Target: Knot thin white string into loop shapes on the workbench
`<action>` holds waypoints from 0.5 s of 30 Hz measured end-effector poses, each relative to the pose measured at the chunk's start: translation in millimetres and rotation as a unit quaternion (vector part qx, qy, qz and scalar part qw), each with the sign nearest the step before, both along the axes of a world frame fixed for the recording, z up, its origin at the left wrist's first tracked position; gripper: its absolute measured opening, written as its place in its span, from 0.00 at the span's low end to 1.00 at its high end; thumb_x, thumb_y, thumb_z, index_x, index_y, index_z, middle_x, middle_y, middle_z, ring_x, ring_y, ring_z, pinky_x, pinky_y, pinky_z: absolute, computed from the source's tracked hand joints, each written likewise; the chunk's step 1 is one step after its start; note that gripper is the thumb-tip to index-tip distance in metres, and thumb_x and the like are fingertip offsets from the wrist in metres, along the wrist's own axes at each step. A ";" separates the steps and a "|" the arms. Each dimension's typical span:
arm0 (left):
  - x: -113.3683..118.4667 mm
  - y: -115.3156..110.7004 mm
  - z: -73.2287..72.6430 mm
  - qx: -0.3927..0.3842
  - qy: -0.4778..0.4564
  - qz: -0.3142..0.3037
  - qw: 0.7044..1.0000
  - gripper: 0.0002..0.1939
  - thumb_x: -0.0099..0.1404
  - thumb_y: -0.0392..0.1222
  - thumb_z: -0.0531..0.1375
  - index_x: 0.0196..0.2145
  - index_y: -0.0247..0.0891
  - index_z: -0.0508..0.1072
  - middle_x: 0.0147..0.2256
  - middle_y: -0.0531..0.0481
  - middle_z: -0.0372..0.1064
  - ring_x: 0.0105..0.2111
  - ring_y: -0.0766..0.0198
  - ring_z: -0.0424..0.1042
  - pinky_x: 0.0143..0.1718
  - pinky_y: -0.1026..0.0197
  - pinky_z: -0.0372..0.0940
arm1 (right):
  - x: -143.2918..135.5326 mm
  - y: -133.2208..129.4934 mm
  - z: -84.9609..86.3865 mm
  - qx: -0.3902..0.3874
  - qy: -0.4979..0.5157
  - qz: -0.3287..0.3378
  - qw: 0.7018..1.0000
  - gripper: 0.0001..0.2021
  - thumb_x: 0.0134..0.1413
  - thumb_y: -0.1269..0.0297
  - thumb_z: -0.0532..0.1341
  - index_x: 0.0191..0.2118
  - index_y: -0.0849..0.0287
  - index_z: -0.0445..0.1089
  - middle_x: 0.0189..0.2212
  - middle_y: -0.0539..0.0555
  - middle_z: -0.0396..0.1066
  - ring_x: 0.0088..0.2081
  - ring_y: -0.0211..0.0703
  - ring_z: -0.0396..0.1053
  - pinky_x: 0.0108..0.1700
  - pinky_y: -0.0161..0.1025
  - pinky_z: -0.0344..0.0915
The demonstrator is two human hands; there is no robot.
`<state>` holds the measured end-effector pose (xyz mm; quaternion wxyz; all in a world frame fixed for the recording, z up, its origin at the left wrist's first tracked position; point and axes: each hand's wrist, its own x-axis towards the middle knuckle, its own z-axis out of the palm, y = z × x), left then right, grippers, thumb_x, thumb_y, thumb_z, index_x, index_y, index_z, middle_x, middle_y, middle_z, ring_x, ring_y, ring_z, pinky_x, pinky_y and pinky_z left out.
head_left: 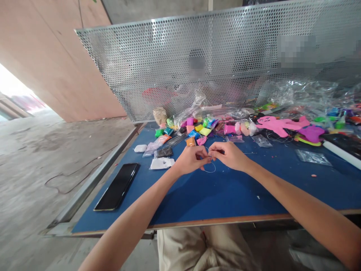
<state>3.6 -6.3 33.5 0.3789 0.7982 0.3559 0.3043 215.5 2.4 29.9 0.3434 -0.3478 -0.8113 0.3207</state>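
Above the blue tabletop, my left hand (192, 159) and my right hand (228, 155) meet fingertip to fingertip. Both pinch a thin pale thread (210, 172), which hangs below the fingers in a small loop. The left thumb and forefinger are pressed together on it, and the right fingers are closed in the same way. Just beyond the hands lie an orange packet (191, 142) and a pink piece (201, 140). Whether anything else sits inside the pinch is too small to tell.
A black phone (117, 187) lies at the table's left. Behind it are a white earbud case (140, 148) and a white packet (162, 163). Colourful packets, a pink figure (278, 125) and clear bags line the back, before a perforated metal panel (169, 64).
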 end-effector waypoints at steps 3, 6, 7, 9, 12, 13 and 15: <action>0.7 -0.6 0.5 0.020 0.021 0.006 1.000 0.14 0.65 0.50 0.63 0.32 0.35 0.70 0.31 0.48 0.77 0.23 0.67 0.76 0.24 0.68 0.67 | -0.4 -0.5 0.2 0.007 -0.012 -0.006 1.000 0.08 0.62 0.61 0.59 0.35 0.59 0.70 0.25 0.49 0.72 0.26 0.38 0.66 0.31 0.35 0.60; 2.0 -1.6 1.1 0.048 0.053 0.023 0.997 0.12 0.65 0.47 0.62 0.31 0.36 0.69 0.27 0.51 0.75 0.22 0.68 0.74 0.24 0.68 0.64 | -1.5 -2.8 2.2 0.015 -0.029 -0.003 0.999 0.08 0.63 0.62 0.57 0.34 0.58 0.70 0.23 0.48 0.69 0.24 0.37 0.64 0.29 0.34 0.58; 2.5 -2.1 1.3 0.068 0.067 0.035 0.995 0.11 0.65 0.46 0.62 0.30 0.37 0.69 0.26 0.52 0.74 0.22 0.68 0.73 0.25 0.68 0.63 | -2.0 -3.5 2.6 0.017 -0.029 -0.002 0.999 0.08 0.63 0.63 0.57 0.34 0.58 0.70 0.23 0.48 0.69 0.24 0.36 0.64 0.29 0.34 0.58; 4.1 -3.3 1.7 0.120 0.101 0.067 0.985 0.08 0.63 0.41 0.62 0.28 0.38 0.68 0.26 0.54 0.73 0.24 0.69 0.72 0.27 0.67 0.61 | -3.1 -4.4 2.6 0.020 -0.026 -0.001 0.999 0.09 0.64 0.63 0.57 0.34 0.58 0.70 0.23 0.48 0.69 0.25 0.37 0.65 0.30 0.35 0.59; 7.6 -5.2 1.1 0.177 0.150 0.109 0.967 0.05 0.59 0.37 0.62 0.27 0.39 0.68 0.26 0.54 0.73 0.25 0.68 0.71 0.28 0.66 0.59 | -4.8 -4.4 0.8 0.027 -0.024 -0.008 0.999 0.09 0.64 0.63 0.57 0.34 0.58 0.71 0.23 0.49 0.70 0.25 0.38 0.66 0.31 0.35 0.60; 9.0 -5.7 0.4 0.185 0.161 0.118 0.962 0.04 0.59 0.37 0.61 0.28 0.39 0.69 0.26 0.54 0.74 0.25 0.67 0.71 0.28 0.65 0.58 | -5.3 -4.4 0.1 0.030 -0.026 -0.013 0.999 0.09 0.64 0.63 0.56 0.34 0.58 0.71 0.23 0.49 0.71 0.25 0.38 0.66 0.30 0.35 0.60; 11.8 -6.5 -1.2 0.196 0.180 0.133 0.955 0.02 0.59 0.38 0.60 0.30 0.40 0.70 0.27 0.53 0.74 0.26 0.65 0.72 0.29 0.64 0.59 | -6.4 -4.8 -0.8 0.039 -0.030 -0.025 0.998 0.10 0.64 0.63 0.56 0.34 0.58 0.71 0.23 0.49 0.71 0.24 0.38 0.66 0.29 0.35 0.59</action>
